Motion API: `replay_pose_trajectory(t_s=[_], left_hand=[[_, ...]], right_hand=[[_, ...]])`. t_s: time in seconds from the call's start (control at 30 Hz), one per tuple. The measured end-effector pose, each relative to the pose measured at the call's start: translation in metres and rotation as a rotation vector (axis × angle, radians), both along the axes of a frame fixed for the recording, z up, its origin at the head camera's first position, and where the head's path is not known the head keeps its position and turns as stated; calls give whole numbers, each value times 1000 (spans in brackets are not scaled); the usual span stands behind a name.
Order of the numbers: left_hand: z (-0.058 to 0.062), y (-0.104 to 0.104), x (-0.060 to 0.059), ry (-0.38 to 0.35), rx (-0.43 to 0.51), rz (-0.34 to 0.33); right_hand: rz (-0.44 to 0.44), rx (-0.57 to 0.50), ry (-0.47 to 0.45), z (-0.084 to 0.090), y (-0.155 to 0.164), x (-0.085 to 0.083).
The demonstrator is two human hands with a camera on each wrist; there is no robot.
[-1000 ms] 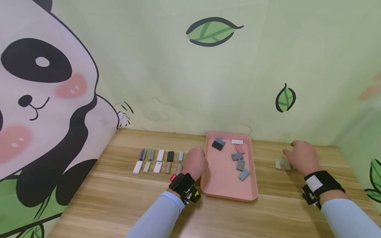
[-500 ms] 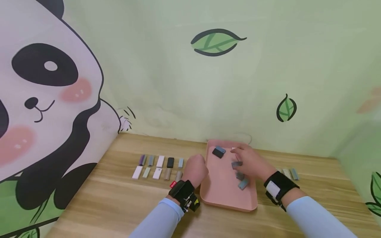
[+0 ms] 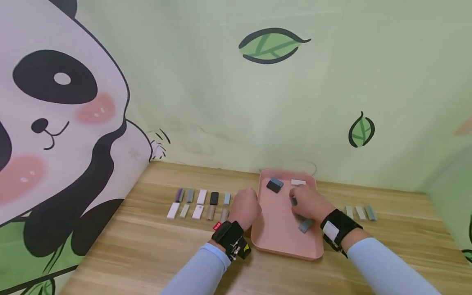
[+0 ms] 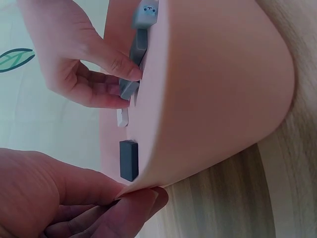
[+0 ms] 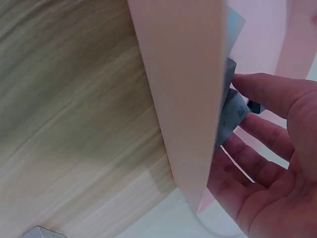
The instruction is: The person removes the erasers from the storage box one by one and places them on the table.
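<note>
My left hand (image 3: 245, 209) pinches the left rim of a shallow pink tray (image 3: 278, 239), thumb on one side and fingers on the other in the left wrist view. Inside the tray, my right hand (image 3: 312, 200) pinches a small grey rectangular block (image 4: 129, 89) between thumb and fingers, low near the tray floor. Faint print shows on a grey block (image 5: 233, 116) in the right wrist view. Nearby lie a light blue block (image 3: 306, 225), a white block (image 3: 298, 182), and a black block (image 3: 273, 187) against a blue one (image 3: 277, 181). The right hand partly covers other blocks.
Two rows of small blocks, including a black one (image 3: 214, 198) and a white one (image 3: 173, 211), lie left of the tray. A short row with a grey-blue block (image 3: 370, 213) lies to its right. The wooden table (image 3: 140, 254) meets a patterned green backdrop (image 3: 206, 82).
My right hand has left the short row on the right, come over the tray and taken hold of a grey block. The left hand stays at the tray's rim.
</note>
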State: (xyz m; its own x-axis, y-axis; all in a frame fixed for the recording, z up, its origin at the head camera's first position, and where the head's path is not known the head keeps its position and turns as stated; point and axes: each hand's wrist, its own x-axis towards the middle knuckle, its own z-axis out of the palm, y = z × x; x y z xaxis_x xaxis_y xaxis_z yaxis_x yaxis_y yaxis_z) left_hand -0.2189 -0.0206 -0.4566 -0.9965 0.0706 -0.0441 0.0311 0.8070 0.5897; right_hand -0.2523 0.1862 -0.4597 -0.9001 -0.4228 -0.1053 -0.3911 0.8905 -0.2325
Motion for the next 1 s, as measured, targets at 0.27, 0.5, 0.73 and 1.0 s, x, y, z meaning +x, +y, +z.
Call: replay_pose_trajectory(t_s=[0.27, 0.5, 0.73, 1.0], left_hand=[[1, 1, 1, 0, -1, 6], [2, 2, 1, -18, -11, 11], [5, 1, -1, -1, 8, 15], [1, 0, 2, 6, 13, 14]], right_hand=[[-2, -2, 27, -1, 1, 1], [4, 8, 34, -1, 0, 3], [58, -2, 125, 0, -1, 3], [94, -3, 154, -8, -11, 9]])
